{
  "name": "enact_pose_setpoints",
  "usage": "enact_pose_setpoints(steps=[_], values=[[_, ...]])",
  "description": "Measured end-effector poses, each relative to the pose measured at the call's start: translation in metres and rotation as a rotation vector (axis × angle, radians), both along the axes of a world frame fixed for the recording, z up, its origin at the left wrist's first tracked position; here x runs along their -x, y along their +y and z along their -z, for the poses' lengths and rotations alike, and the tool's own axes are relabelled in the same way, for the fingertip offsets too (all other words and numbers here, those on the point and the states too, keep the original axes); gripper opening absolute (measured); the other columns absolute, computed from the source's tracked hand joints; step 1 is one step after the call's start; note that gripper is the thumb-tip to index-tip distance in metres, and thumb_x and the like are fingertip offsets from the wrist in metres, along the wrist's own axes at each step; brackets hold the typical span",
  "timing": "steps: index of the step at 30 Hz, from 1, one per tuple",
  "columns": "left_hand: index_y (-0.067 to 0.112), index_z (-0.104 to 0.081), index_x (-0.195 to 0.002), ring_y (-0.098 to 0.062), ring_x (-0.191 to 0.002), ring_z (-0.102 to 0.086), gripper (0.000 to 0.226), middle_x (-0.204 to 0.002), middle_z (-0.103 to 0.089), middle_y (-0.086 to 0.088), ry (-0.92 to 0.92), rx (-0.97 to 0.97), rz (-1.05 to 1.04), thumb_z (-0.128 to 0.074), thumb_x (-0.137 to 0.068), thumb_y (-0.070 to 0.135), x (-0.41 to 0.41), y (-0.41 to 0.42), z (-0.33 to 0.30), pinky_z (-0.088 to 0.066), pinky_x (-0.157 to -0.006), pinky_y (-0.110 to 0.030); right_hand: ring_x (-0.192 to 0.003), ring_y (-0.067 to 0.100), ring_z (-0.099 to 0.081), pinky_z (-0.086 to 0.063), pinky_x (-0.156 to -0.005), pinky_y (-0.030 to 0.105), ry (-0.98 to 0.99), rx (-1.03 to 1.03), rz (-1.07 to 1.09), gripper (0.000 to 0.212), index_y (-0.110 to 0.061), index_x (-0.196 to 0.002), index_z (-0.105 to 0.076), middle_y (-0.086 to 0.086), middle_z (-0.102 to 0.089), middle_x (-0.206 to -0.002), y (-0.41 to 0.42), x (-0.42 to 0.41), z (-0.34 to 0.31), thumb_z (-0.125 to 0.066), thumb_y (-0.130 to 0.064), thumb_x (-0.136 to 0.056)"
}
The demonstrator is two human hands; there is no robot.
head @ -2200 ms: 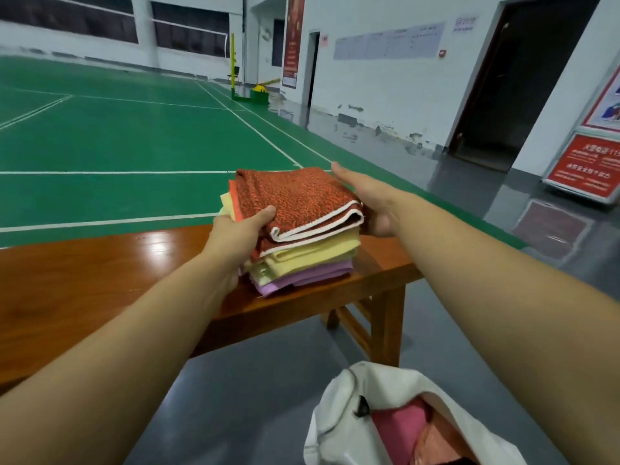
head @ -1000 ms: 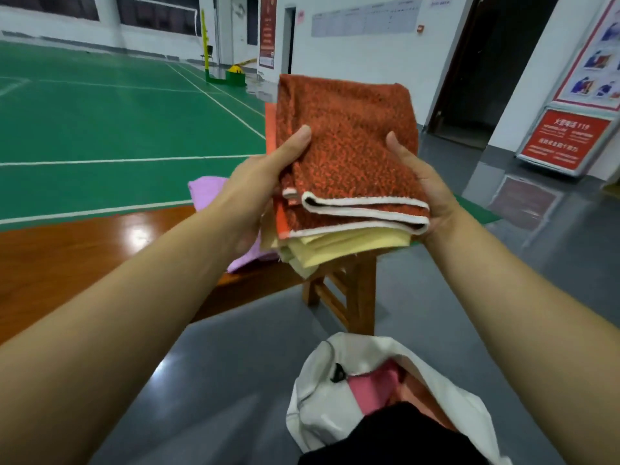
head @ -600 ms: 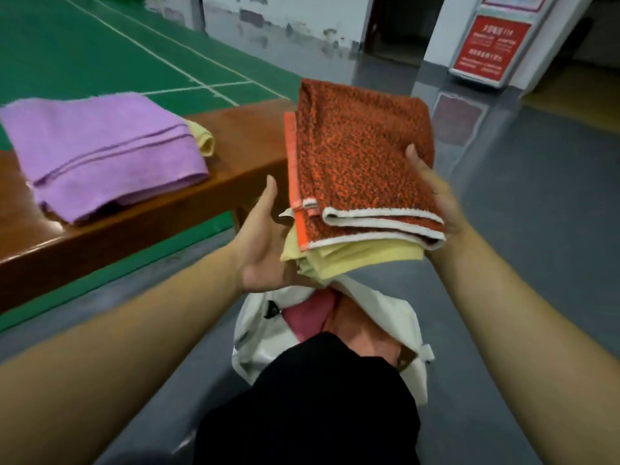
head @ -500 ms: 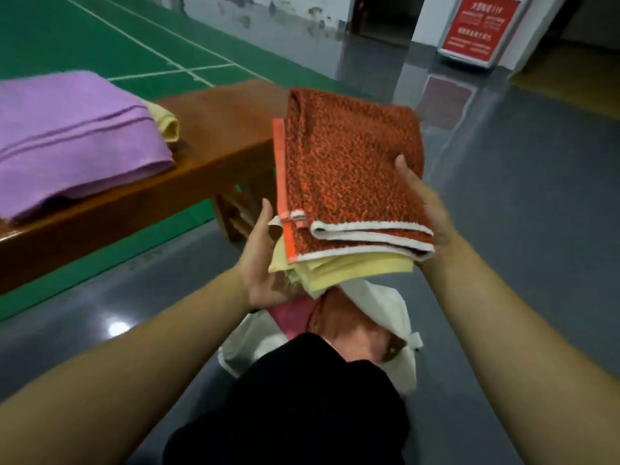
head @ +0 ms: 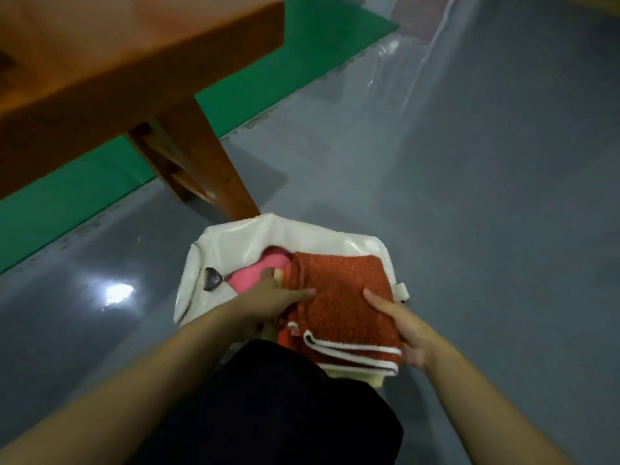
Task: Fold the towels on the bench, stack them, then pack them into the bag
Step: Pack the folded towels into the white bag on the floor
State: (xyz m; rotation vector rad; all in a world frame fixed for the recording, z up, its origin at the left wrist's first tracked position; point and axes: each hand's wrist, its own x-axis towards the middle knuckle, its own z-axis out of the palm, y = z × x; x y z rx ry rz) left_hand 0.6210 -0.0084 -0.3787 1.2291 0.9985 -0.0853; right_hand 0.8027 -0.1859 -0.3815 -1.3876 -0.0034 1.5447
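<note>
Towel stack [head: 342,303] in white bag [head: 235,243]

No readable text, labels or numbers anywhere; small dark emblem [head: 212,279] on the white bag's [head: 235,239] left wall, too blurred to make out

The scene is dim and flat, with soft motion blur throughout. A bright white glare spot [head: 115,293] sits on the glossy grey floor [head: 486,196], probably the reflection of a ceiling lamp, and paler streaks shine toward the top right. The wooden surface [head: 117,55] casts a faint shadow behind its leg. Wide-angle bending stretches the edges, and the near forearms are smeared and out of focus.
</note>
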Motion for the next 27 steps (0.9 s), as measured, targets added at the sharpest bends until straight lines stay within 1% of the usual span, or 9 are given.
enact_pose_setpoints(steps=[2,4,7,12,14,17,20,24,27], values=[[0.031,-0.003,-0.157,-0.023,-0.119,-0.057,0.110,-0.147,-0.045,-0.001,0.048,-0.014,0.128,-0.082,-0.082,0.036,0.001,-0.001,0.009,-0.053,-0.099,-0.039,-0.118,0.036,-0.065,-0.050,-0.100,0.050,0.034,0.031,0.041,0.063,-0.013,-0.135,-0.058,0.019,-0.068,-0.127,-0.006,0.008,0.018,-0.077,-0.043,-0.083],[0.034,-0.008,-0.155,-0.020,-0.126,-0.051,0.101,-0.152,-0.042,0.002,0.035,-0.067,0.322,-0.080,-0.084,0.040,0.001,0.004,0.014,-0.043,-0.112,-0.043,-0.114,0.032,-0.068,-0.051,-0.098,0.048,0.009,0.032,0.087,0.052,-0.019,-0.131,-0.060,0.015,-0.071,-0.124,-0.002,0.013,0.023,-0.067,-0.047,-0.088],[0.036,-0.005,-0.158,-0.023,-0.136,-0.047,0.109,-0.157,-0.039,0.000,0.041,-0.144,0.422,-0.080,-0.081,0.043,-0.007,0.010,0.021,-0.040,-0.114,-0.050,-0.107,0.027,-0.072,-0.054,-0.099,0.047,-0.153,0.041,0.062,0.050,-0.024,-0.130,-0.062,0.008,-0.074,-0.116,0.010,0.012,0.027,-0.069,-0.050,-0.089],[0.035,-0.022,-0.157,-0.023,-0.121,-0.062,0.092,-0.146,-0.054,-0.002,-0.023,-0.062,0.258,-0.079,-0.086,0.027,-0.024,0.021,0.027,-0.051,-0.105,-0.046,-0.105,0.027,-0.073,-0.055,-0.099,0.050,-0.250,0.079,-0.093,0.052,-0.026,-0.128,-0.064,0.007,-0.075,-0.114,0.029,-0.009,0.029,-0.073,-0.053,-0.085],[0.038,-0.019,-0.159,-0.021,-0.119,-0.064,0.094,-0.147,-0.054,0.001,-0.016,-0.076,0.246,-0.079,-0.086,0.029,-0.027,0.028,0.026,-0.053,-0.103,-0.043,-0.107,0.028,-0.072,-0.055,-0.098,0.051,-0.273,0.043,-0.118,0.051,-0.030,-0.130,-0.062,0.006,-0.075,-0.116,0.038,-0.016,0.028,-0.074,-0.051,-0.085],[0.037,-0.025,-0.157,-0.015,-0.119,-0.062,0.087,-0.142,-0.057,0.004,-0.050,-0.215,0.231,-0.078,-0.088,0.026,-0.027,0.035,0.020,-0.053,-0.101,-0.036,-0.103,0.022,-0.073,-0.058,-0.093,0.046,-0.393,-0.040,-0.070,0.043,-0.033,-0.126,-0.061,0.003,-0.075,-0.115,0.051,-0.016,0.030,-0.075,-0.044,-0.087],[0.033,-0.025,-0.157,-0.011,-0.132,-0.050,0.083,-0.147,-0.050,0.007,-0.141,-0.479,0.238,-0.075,-0.091,0.025,-0.025,0.038,0.012,-0.040,-0.110,-0.030,-0.103,0.015,-0.072,-0.060,-0.088,0.035,-0.513,-0.134,0.049,0.042,-0.032,-0.127,-0.059,-0.001,-0.074,-0.116,0.062,-0.019,0.029,-0.076,-0.036,-0.088],[0.025,-0.032,-0.155,-0.013,-0.138,-0.044,0.078,-0.148,-0.048,0.002,-0.264,-0.692,0.129,-0.072,-0.088,0.029,-0.037,0.050,0.027,-0.032,-0.120,-0.041,-0.108,0.023,-0.071,-0.056,-0.093,0.040,-0.456,-0.215,0.136,0.039,-0.025,-0.124,-0.061,0.005,-0.074,-0.116,0.075,-0.033,0.026,-0.076,-0.018,-0.088],[0.041,-0.031,-0.153,-0.019,-0.140,-0.043,0.081,-0.150,-0.047,0.001,-0.215,-0.602,-0.020,-0.070,-0.082,0.045,-0.044,0.053,0.047,-0.033,-0.118,-0.050,-0.106,0.012,-0.070,-0.054,-0.094,0.027,-0.715,-0.186,0.137,0.037,-0.030,-0.118,-0.059,-0.003,-0.073,-0.115,0.088,-0.036,0.032,-0.078,-0.022,-0.088]])
